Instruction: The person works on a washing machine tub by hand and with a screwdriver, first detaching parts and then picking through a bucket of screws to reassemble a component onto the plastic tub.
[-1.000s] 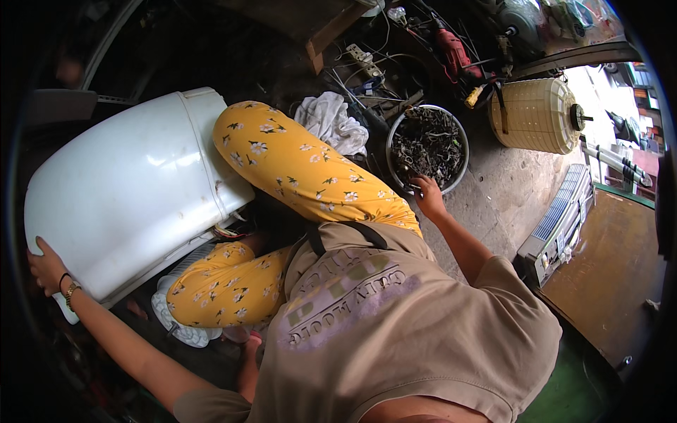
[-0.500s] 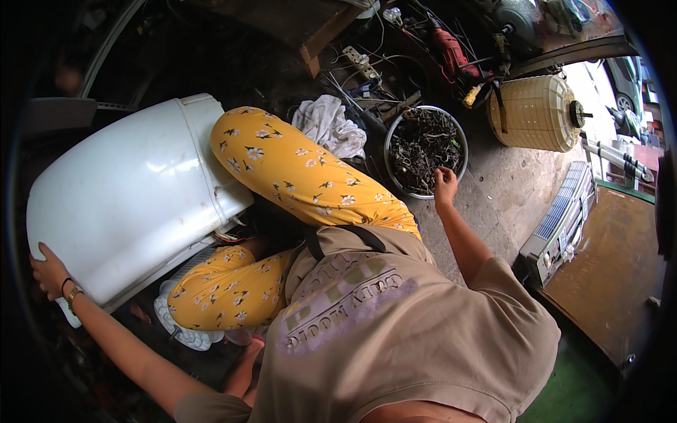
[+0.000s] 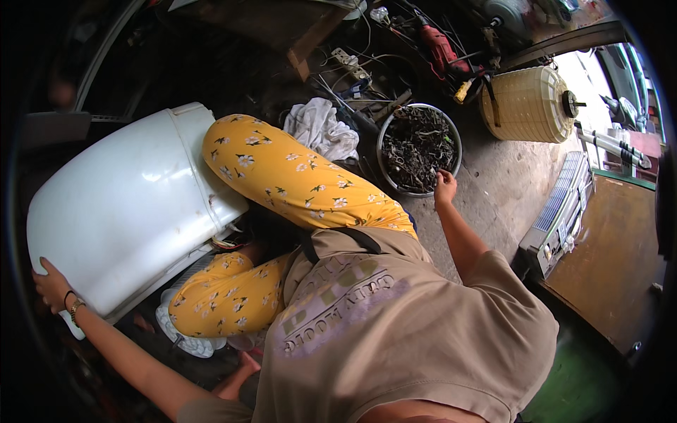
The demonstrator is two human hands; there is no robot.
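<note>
A large white appliance housing [image 3: 127, 204] with rounded corners lies on its side at my left. Some thin wires show at its lower right edge. My left hand [image 3: 54, 287] grips its near left corner, the thumb on top and the other fingers partly hidden past the edge. To the right of my knee stands a round metal basin [image 3: 460, 144] filled with dark, tangled small scraps [image 3: 416, 144] that look like metal bits. At the basin's near right rim my right hand [image 3: 445, 187] is closed in a pinch. Whatever lies between its fingertips is too small to make out.
Beyond my knee lies a crumpled white cloth [image 3: 321, 128]. A power strip [image 3: 350, 63], cables and a red power drill [image 3: 441, 49] are scattered farther back. A cream ribbed drum [image 3: 525, 104] lies at the right, above a grey grille panel [image 3: 557, 211] and a brown board [image 3: 603, 261].
The view has shifted slightly. My right hand stays by the basin's near rim, with its fingers moved a little. My left hand keeps its place on the housing, thumb slightly more raised.
</note>
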